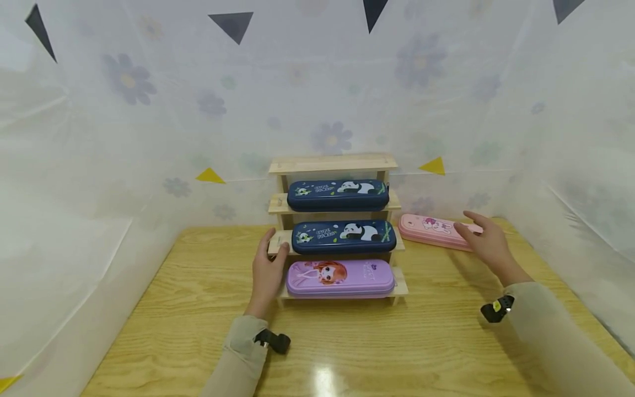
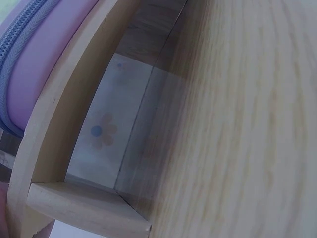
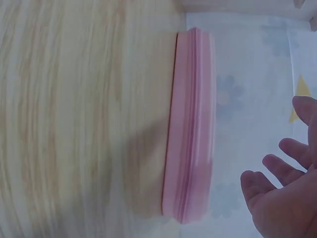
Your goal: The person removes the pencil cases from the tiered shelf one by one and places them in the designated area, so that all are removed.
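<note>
A stepped wooden rack [image 1: 333, 163] stands on the table. Two dark blue panda pencil cases, an upper one [image 1: 338, 196] and a lower one [image 1: 344, 237], lie on its middle tiers. On the lowest tier is a purple pencil case [image 1: 340, 277] with a girl on its lid. My left hand [image 1: 268, 270] holds the rack's left end, thumb and forefinger either side of a shelf end; the left wrist view barely shows it. To the rack's right a pink bunny pencil case [image 1: 431, 230] lies flat on the table. Over its right end hovers my right hand [image 1: 491, 248], fingers spread and apart from it in the right wrist view.
The wood-grain table [image 1: 198, 309] is bounded behind and at both sides by white flowered sheeting [image 1: 248, 105]. Dark and yellow triangles mark the sheeting. The rack's top shelf rises behind the pencil cases.
</note>
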The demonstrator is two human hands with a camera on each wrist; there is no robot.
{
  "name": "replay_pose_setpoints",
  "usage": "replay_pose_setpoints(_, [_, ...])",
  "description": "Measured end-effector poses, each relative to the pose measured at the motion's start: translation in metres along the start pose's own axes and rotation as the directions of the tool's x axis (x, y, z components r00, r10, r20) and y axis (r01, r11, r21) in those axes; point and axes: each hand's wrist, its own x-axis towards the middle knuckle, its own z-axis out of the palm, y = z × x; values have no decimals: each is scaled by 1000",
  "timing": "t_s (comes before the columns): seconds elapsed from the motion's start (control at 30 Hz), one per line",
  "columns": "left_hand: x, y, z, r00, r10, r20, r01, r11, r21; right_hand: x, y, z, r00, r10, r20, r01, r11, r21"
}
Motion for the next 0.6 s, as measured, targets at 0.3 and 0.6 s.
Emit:
replay_pose_setpoints(0.3, [-1,1,0,1000,3,10,-3,1000,1,1,-22,3,999,-46,-4,47,998,42])
replay_pose_setpoints(0.6, [-1,1,0,1000,-3,9,3,1000,6,3,-47,6,994,-106,-10,107,990,89])
